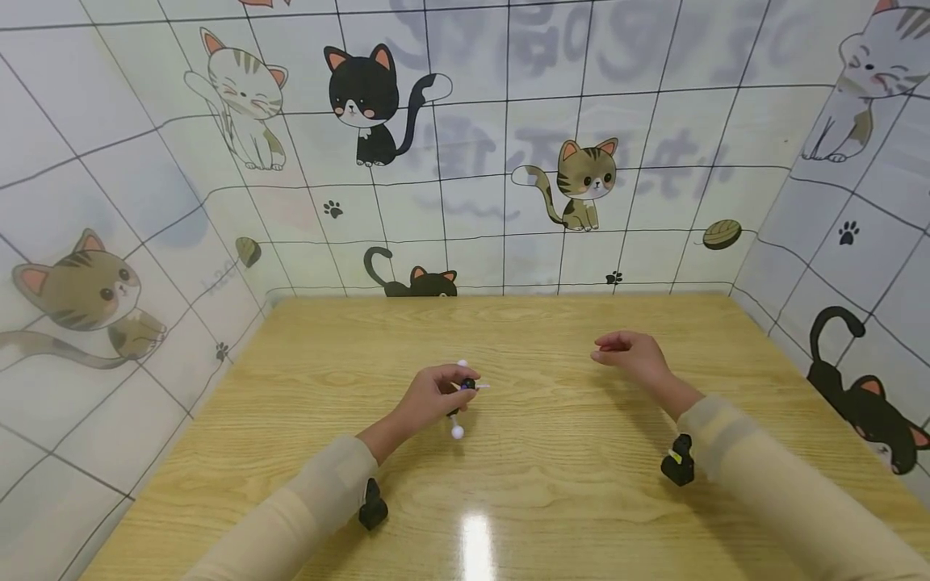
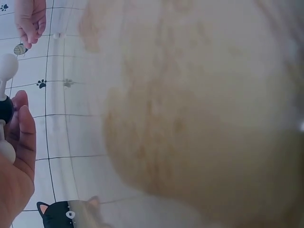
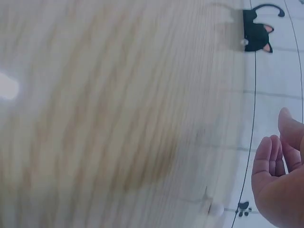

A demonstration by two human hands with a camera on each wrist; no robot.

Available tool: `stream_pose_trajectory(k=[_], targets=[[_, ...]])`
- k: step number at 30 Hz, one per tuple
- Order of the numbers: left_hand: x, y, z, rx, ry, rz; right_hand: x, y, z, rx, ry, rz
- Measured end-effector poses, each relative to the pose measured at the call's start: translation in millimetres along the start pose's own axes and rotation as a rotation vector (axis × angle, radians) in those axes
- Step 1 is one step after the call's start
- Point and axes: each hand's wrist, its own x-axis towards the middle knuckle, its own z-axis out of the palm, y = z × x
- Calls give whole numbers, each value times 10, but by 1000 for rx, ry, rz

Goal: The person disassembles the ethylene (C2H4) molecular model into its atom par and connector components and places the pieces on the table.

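1. Head view: your left hand (image 1: 434, 395) pinches a small ball-and-stick model (image 1: 468, 386), thumb and fingers closed around its black ball (image 1: 469, 382). The model is left of centre, above the wooden surface (image 1: 552, 492); you cannot tell its height. Its long axis runs far to near: one white ball (image 1: 462, 363) peeks out beyond your fingers, another white ball (image 1: 457, 432) sticks out towards you. A white stick (image 1: 483, 386) points right, towards your other hand.
2. Also there, your right hand (image 1: 634, 355) hangs well apart from the model, fingers bent and thumb near the fingertips.
3. Left wrist view: the model is cut by the picture's left edge. You see the black ball between two white ones, lined up roughly along that edge, your fingers curled beside it.
4. Right wrist view: your fingers are loosely curved, a narrow gap between them and the thumb, with nothing visible in their hold. Lower down, a white round piece (image 3: 216, 209) shows, too blurred to identify.
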Motion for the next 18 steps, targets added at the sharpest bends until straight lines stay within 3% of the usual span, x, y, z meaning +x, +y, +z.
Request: stream_pose_trajectory(k=[18], targets=[[4,1,100,11,-14,11,-371,-420,676,253,-174,-78]])
